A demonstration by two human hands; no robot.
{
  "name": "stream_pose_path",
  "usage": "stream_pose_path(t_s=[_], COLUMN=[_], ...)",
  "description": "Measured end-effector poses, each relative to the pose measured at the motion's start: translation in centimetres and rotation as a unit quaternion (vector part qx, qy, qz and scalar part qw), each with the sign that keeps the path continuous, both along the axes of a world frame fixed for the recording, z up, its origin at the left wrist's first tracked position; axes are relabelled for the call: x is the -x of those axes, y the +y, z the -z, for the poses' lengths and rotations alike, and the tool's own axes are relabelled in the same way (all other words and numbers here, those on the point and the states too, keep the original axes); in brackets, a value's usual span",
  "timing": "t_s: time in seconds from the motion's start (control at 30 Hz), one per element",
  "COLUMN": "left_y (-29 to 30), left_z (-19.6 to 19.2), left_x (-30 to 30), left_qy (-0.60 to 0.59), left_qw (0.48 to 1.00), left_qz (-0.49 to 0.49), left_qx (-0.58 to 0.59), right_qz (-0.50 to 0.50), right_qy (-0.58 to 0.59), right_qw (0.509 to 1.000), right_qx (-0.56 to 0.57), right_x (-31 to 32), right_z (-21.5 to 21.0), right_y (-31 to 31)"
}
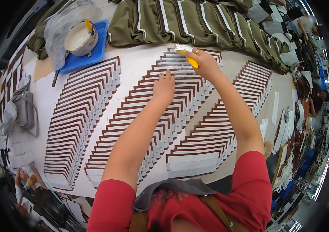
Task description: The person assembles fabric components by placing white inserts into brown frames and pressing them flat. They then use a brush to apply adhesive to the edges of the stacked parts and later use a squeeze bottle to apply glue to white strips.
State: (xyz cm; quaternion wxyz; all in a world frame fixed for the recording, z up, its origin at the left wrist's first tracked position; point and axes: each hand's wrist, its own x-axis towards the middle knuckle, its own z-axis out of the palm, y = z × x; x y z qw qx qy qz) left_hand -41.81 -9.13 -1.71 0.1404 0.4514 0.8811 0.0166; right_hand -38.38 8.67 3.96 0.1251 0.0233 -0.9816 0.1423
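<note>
My right hand (206, 65) is closed round the yellow handle of a brush (191, 61), whose whitish bristles touch the far end of the middle row of overlapping pieces (133, 112). These pieces are pale with dark brown borders, staggered so that only a strip of each shows. Wet-looking streaks shine on the strips just under the brush. Resting flat on the same row, nearer to me, is my left hand (164, 87), fingers spread and holding nothing. Similar rows lie on the left (72, 123) and on the right (218, 127).
A white pot (80, 47) of cream-coloured paste, with a yellow-handled tool in it, stands in a blue tray (102, 38) beside crumpled clear plastic. Olive pieces with white strips (149, 23) line the far edge. A grey bag (24, 110) lies left; other people work at both sides.
</note>
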Motion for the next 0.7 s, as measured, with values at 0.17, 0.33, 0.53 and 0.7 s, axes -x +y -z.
stream_pose_path(t_s=[0.17, 0.33, 0.53, 0.7], left_y=[0.2, 0.1, -0.1, 0.0], left_z=[0.0, 0.2, 0.3, 0.3], left_x=[0.0, 0.0, -0.3, 0.1], left_qy=[0.003, 0.001, 0.019, 0.004], left_qw=[1.0, 1.0, 1.0, 1.0], left_qz=[0.003, -0.007, -0.006, -0.004], left_qx=[0.005, -0.006, -0.013, -0.012], right_qz=[-0.065, 0.0, -0.046, 0.032], right_qy=[-0.017, -0.021, -0.018, -0.018], right_qw=[0.998, 1.0, 0.999, 0.999], right_qx=[0.015, -0.01, -0.001, 0.009], right_x=[1.7, 0.5, -0.6, -2.6], right_z=[1.5, 0.5, 1.4, 2.0], right_y=[-0.7, 0.2, -1.4, 5.2])
